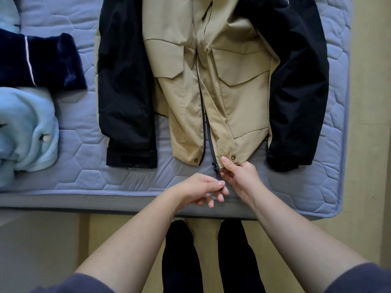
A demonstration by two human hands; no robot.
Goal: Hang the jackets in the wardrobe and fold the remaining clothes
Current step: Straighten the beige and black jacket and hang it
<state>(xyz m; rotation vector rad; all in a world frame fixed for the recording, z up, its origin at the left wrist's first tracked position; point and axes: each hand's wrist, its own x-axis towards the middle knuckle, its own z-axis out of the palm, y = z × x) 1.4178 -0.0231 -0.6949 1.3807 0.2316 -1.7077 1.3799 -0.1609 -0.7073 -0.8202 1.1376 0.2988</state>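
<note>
A beige jacket [237,85] with black sleeves lies front-up on the blue quilted mattress [80,123], its dark zip open down the lower part. My right hand [239,176] pinches the jacket's bottom hem by the zip slider [216,168], thumb on top near a metal snap. My left hand [203,190] hovers just below the hem over the mattress edge, fingers loosely curled, thumb against forefinger; whether it pinches anything is unclear. A light blue fleece garment [27,132] and a dark navy garment [42,62] lie at the left.
The mattress front edge [105,203] runs across the view at my thighs. My dark-trousered legs [211,254] stand on a pale yellow floor [368,144]. Bare mattress shows between the jacket and the left-hand clothes.
</note>
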